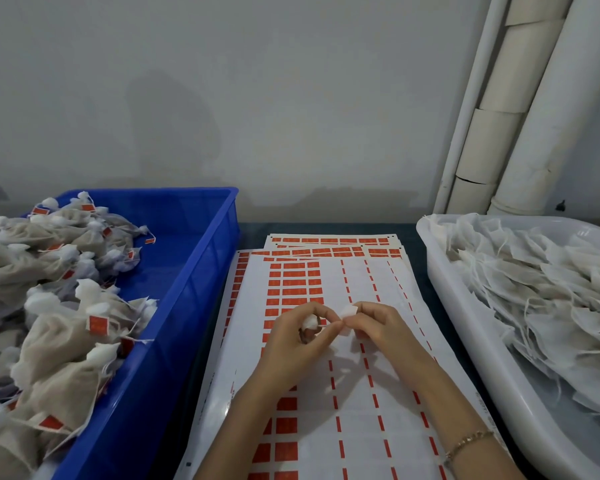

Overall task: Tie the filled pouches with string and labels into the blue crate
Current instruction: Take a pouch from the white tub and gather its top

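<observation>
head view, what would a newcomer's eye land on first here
The blue crate at left, heaped with tied pouches bearing red labels, draws the eye first. In the middle, the left hand pinches a white wad and the right hand a white tag, over sheets of red stickers. At right, a white tub holds a pile of pale pouches.

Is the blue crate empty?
No, the blue crate holds a heap of tied pouches with red labels.
</observation>
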Available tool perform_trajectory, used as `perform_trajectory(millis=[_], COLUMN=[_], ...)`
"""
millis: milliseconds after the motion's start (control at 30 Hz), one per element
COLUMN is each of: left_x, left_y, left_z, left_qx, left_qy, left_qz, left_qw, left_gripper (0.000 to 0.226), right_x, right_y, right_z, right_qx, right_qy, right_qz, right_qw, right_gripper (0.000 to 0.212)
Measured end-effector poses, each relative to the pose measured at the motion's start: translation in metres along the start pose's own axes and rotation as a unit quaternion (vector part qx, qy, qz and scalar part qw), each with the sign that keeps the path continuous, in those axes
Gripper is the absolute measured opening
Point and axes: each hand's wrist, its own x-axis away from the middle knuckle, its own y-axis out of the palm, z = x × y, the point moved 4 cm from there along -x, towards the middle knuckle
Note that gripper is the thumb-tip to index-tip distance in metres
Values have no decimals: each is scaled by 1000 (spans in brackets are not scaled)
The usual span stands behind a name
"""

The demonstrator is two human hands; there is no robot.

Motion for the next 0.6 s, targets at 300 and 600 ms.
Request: perform_trajectory(millis=[300, 600], left_x=[-2, -2], left_y=[-2, -6], left_z=[-4, -3], left_qx=[-15, -21], left_qy=[-25, -32], left_qz=[14, 39], left_qw=[999, 999], left_gripper=[5, 5], right_x=[-1, -2], right_y=[1, 5], right_z=[0, -2], right_qx=[-16, -60], right_qy=[-3, 17], right_qz=[-10, -36], right_qw=[1000, 997], right_gripper=[22, 19])
